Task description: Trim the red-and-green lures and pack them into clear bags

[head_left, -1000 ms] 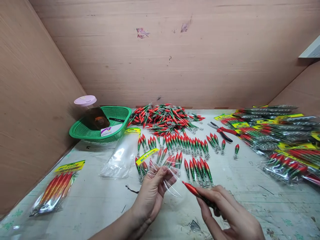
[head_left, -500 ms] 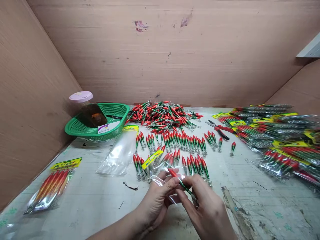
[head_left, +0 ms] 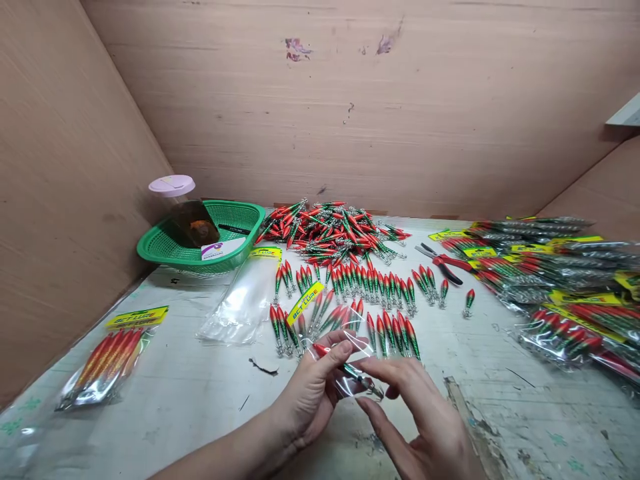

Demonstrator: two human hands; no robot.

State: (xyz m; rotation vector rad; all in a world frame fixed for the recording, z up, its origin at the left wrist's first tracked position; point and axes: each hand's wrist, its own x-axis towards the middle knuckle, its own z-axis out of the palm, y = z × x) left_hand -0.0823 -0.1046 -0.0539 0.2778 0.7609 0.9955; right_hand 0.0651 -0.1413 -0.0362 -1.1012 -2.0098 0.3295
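Note:
My left hand [head_left: 310,393] pinches the open end of a clear plastic bag [head_left: 345,343] with a yellow label [head_left: 305,303]. A red and green lure [head_left: 345,367] lies partway inside that bag, its red tip pointing left. My right hand [head_left: 425,420] has its fingers curled at the lure's hooked tail end, touching it. Just beyond the hands, rows of red and green lures [head_left: 370,287] lie on the table [head_left: 190,400], and a big loose pile of lures [head_left: 330,230] sits behind them.
A green basket [head_left: 165,253] with a pink-lidded jar [head_left: 173,187] stands at the back left. Empty clear bags [head_left: 240,303] lie beside it. A filled packet [head_left: 107,360] rests at the left, stacked filled packets [head_left: 560,280] at the right, red-handled pliers [head_left: 443,261] nearby. Wooden walls enclose the table.
The right hand carried the lure leftward from outside the bag to its mouth and slid it partway in. The left hand kept holding the bag open.

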